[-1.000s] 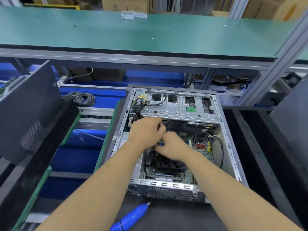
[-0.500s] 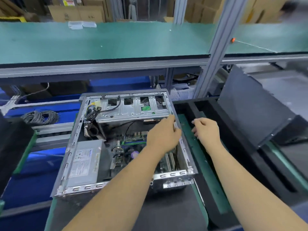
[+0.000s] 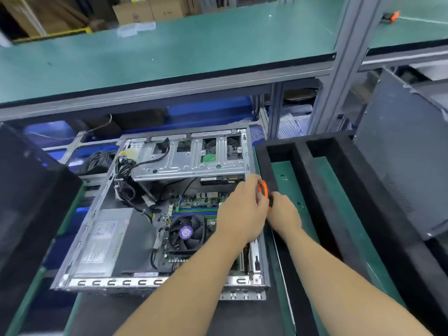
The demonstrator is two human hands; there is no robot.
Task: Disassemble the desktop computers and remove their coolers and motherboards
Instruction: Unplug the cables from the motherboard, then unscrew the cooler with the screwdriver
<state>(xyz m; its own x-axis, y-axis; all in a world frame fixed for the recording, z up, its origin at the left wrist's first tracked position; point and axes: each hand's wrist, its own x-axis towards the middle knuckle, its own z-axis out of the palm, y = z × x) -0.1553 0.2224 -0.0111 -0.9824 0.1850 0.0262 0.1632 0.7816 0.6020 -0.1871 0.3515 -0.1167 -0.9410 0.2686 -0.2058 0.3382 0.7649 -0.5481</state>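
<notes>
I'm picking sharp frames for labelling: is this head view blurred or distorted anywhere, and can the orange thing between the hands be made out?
Head view: wide-angle bowing curves the green bench edge; corners and cardboard boxes are smeared; the cooler fan is fairly crisp. The orange object between the left hand and right hand is mostly hidden, so unidentifiable.

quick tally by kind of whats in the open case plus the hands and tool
case: 1
power supply: 1
cooler fan: 1
motherboard: 1
drive cage: 1
hands (left, right): 2
orange tool: 1
total: 8
</notes>
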